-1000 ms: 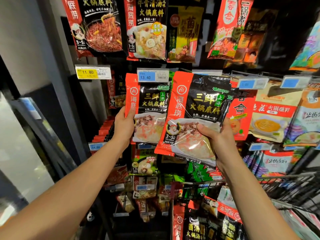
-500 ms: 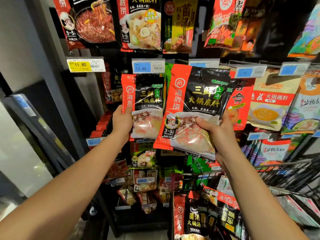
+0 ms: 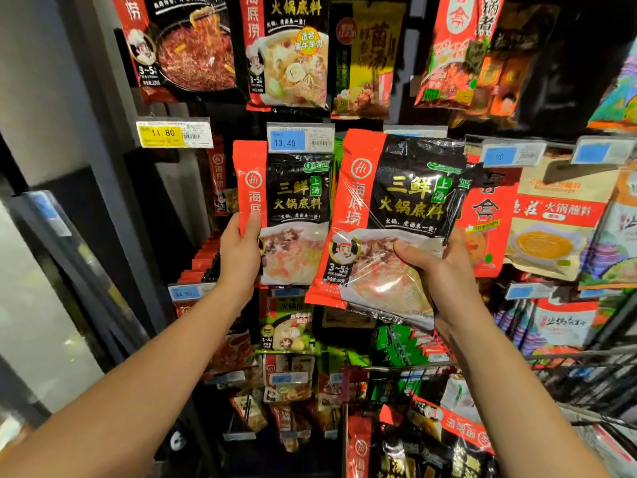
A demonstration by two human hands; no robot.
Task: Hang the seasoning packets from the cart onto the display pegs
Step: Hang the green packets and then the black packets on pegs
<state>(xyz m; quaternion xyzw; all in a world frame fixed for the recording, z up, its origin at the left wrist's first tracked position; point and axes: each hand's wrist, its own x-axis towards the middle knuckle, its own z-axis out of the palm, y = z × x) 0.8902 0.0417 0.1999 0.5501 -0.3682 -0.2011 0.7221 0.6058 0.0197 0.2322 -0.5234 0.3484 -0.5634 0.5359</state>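
Fingers (image 3: 410,251) of the right hand (image 3: 448,270) curl round the lower right edge of the held packet (image 3: 396,208), its long axis near vertical, top tipped right. Its lower left corner overlaps the hanging packet (image 3: 296,215), whose left edge the left hand (image 3: 238,257) pinches. The cart (image 3: 586,381) sits low right.

light: dim aisle, packets lit from front | glare on foil | edges bowed, corners blurred
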